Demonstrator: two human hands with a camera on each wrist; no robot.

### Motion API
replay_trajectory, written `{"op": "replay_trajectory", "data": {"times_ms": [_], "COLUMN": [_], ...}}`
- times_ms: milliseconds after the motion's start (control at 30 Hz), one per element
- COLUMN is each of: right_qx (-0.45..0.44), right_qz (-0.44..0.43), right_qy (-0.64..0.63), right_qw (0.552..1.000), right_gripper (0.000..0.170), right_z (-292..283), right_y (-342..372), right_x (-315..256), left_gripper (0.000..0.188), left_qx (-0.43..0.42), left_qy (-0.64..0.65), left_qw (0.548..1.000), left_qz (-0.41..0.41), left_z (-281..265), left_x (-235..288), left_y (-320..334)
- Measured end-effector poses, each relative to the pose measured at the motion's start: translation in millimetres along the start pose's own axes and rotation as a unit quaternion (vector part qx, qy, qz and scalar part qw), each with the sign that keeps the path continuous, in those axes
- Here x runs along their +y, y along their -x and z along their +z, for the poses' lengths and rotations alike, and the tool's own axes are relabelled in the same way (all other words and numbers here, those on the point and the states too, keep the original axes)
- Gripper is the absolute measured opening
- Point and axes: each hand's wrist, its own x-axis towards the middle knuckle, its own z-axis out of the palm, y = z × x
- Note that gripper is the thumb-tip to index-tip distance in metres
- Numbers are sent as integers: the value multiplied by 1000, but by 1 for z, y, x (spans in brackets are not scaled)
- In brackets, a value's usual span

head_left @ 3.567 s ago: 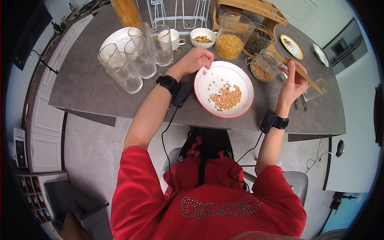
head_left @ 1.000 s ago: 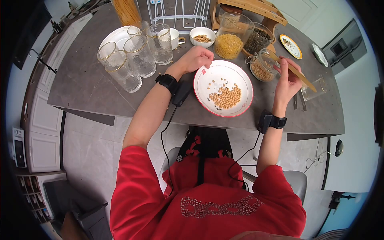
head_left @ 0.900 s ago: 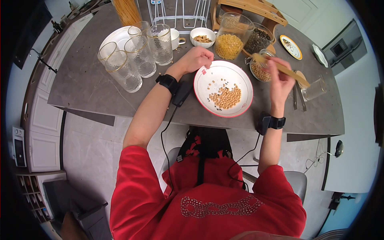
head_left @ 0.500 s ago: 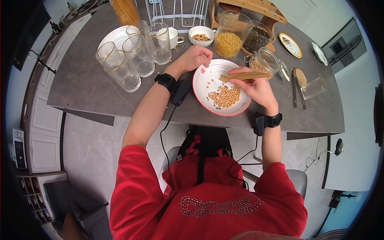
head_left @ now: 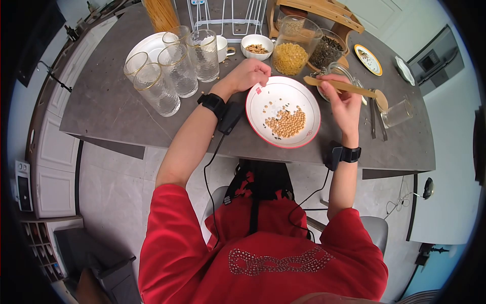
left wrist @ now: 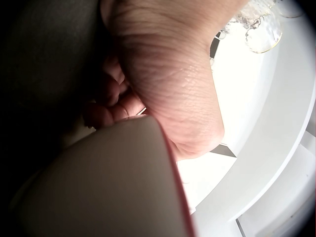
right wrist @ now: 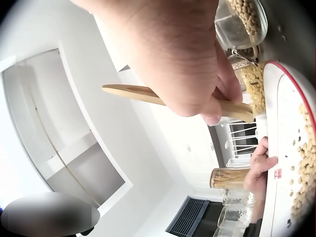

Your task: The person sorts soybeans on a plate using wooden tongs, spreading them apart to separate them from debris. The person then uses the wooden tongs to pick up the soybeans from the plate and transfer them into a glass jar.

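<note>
My left hand pinches the far-left rim of a white plate with a red edge. Soybeans and a few dark seeds lie on that plate. Wooden tongs are held in my right hand, their tips pointing left, just past the plate's right rim. Behind the tongs, a glass clip-top jar is partly hidden by hand and tool. The right wrist view shows soybeans inside it. In the left wrist view, the left fingers curl at the plate's rim.
Several gold-rimmed glasses stand left of the plate. Behind are a bowl of nuts, a jar of yellow pasta and a dark-filled jar. Right lie metal tongs and a tipped glass.
The right hand moves the wooden tongs from the jar to over the plate, then back right and away toward the jar. The left hand keeps its place on the rim.
</note>
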Motion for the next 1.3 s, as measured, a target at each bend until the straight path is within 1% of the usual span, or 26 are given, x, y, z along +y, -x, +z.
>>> {"op": "replay_trajectory", "data": {"times_ms": [33, 67, 100, 133, 200, 233, 300, 333, 433, 500, 567, 600, 667, 700, 767, 800, 833, 900, 933, 967, 1033, 1100, 1167, 1233, 1300], "right_qx": [25, 38, 38, 67, 119, 119, 213, 239, 246, 236, 203, 205, 159, 162, 76, 59, 64, 3, -1, 4, -25, -23, -35, -26, -18], "right_qz": [-1, -4, -4, -21, -49, -48, -74, -85, -86, -81, -79, -78, -70, -68, -27, 3, 5, 62, 62, 64, 59, 56, 24, 31, 36], "right_qy": [-14, 1, 1, -8, -25, -25, -3, 6, -24, -24, -27, -27, -30, -31, -14, -11, -11, 57, 115, 116, 170, 181, 209, 209, 209], "right_qw": [1000, 999, 999, 997, 991, 991, 974, 967, 965, 968, 976, 975, 984, 984, 997, 998, 998, 996, 991, 991, 983, 982, 977, 977, 977], "right_gripper": [17, 16, 16, 16, 18, 18, 19, 20, 19, 19, 19, 19, 17, 17, 15, 14, 14, 12, 11, 11, 11, 11, 12, 12, 11], "right_z": [-4, -9, -10, -11, -12, -14, -21, -26, -35, -36, -36, -36, -34, -36, -43, -42, -43, -46, -47, -47, -46, -45, -47, -49, -52], "right_y": [-1, -2, -2, -2, -4, -5, -7, -8, -6, -3, 0, 3, 9, 13, 22, 25, 27, 31, 33, 33, 33, 33, 32, 31, 33], "right_x": [1, 3, 2, 1, -3, -2, 4, 6, 4, 2, 3, 3, 3, 4, 9, 6, 7, 8, 7, 6, 2, 1, 6, 12, 13], "left_gripper": [4, 4, 8, 11, 11, 11, 11, 11, 11, 11, 11, 11, 10, 9, 9, 8, 10, 12, 16, 16, 24, 24, 25, 20, 20], "left_qx": [-2, -2, 0, 2, 0, -2, -3, -3, -1, 0, 0, -1, -5, -8, -15, -11, -6, -6, 0, -6, 11, 2, -6, -2, 0], "left_qy": [6, 7, 7, 7, 9, 12, 14, 17, 13, 16, 19, 12, 5, 4, 1, 9, 16, 30, 45, 44, 30, 31, 32, 34, 32], "left_qw": [1000, 1000, 1000, 1000, 1000, 1000, 1000, 1000, 1000, 1000, 1000, 1000, 1000, 1000, 1000, 1000, 1000, 999, 999, 999, 999, 999, 999, 999, 999], "left_qz": [1, 1, -3, -7, -8, -8, -7, -6, -8, -8, -9, -8, -8, -8, -10, -11, -13, -20, -25, -25, -17, -21, -23, -29, -30], "left_z": [0, 1, 0, 0, -1, 0, 0, 0, 0, 0, 0, -1, -3, -3, -3, -2, -1, 1, 1, 1, 0, -2, -3, -4, -3], "left_x": [0, -1, -1, 0, 0, -1, -1, -1, 0, 0, 1, 0, -2, -2, -2, -1, 0, 4, 6, 4, -1, -1, 2, 4, 5], "left_y": [-1, -1, -1, -1, -1, -1, -2, -1, -1, 0, -1, -2, -1, -1, -2, -1, -1, 1, 1, 0, -1, -1, 1, 1, 1]}}
